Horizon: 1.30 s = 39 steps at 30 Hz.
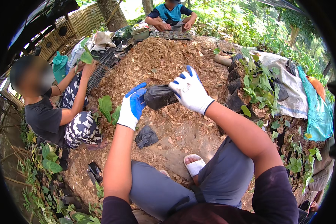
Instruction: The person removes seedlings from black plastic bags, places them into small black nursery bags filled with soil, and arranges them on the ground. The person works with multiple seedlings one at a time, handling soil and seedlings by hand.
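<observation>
Both my hands wear white knit gloves with blue coated palms and fingertips. Between them a black plastic nursery bag [160,97] lies on its side, looking partly filled; its contents are hidden. My left hand [133,105] holds the bag's left end between thumb and fingers. At the other end, my right hand [189,88] pinches the bag's edge, with its index finger raised. Behind the bag rises a mound of brown wood chips [168,56]. A crumpled black plastic bag [146,137] lies on the ground below my left hand.
Seedlings in black bags [235,84] line the right side, beside a white woven sack [288,84] and a teal sack [319,112]. On the left a person [44,114] holds a leafy cutting near a black plastic crate [100,67]. Another person [170,15] crouches behind a tray [172,35].
</observation>
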Each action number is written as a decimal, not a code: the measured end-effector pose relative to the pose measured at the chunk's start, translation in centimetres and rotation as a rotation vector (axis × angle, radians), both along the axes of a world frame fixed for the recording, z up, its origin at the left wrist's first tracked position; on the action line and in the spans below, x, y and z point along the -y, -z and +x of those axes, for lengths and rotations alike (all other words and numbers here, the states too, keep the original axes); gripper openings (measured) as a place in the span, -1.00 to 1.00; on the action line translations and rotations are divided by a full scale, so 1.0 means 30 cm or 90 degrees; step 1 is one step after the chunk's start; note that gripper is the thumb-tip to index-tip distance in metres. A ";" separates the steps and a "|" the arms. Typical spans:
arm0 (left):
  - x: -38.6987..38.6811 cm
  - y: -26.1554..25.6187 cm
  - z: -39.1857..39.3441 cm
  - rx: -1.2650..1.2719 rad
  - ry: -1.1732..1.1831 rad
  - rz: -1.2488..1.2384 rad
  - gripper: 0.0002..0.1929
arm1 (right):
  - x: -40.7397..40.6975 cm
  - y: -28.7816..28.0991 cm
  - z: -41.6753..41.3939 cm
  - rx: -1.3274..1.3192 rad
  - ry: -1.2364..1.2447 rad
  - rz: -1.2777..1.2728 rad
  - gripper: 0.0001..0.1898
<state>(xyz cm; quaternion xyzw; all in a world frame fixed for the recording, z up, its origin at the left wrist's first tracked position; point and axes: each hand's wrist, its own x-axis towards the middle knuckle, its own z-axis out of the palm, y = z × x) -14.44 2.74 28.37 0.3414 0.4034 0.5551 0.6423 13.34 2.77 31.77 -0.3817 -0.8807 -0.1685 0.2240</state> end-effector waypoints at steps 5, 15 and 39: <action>0.031 -0.012 -0.014 -0.285 -0.079 0.233 -0.32 | -0.074 0.040 0.074 -0.425 0.016 -0.290 -0.80; 0.044 -0.030 0.080 -0.599 -0.075 0.255 -0.64 | -0.074 0.082 0.019 -0.229 0.063 -0.306 -0.53; 0.066 -0.107 0.303 -0.740 -0.325 0.543 -0.56 | -0.099 0.006 -0.171 -0.482 0.024 -0.076 -0.76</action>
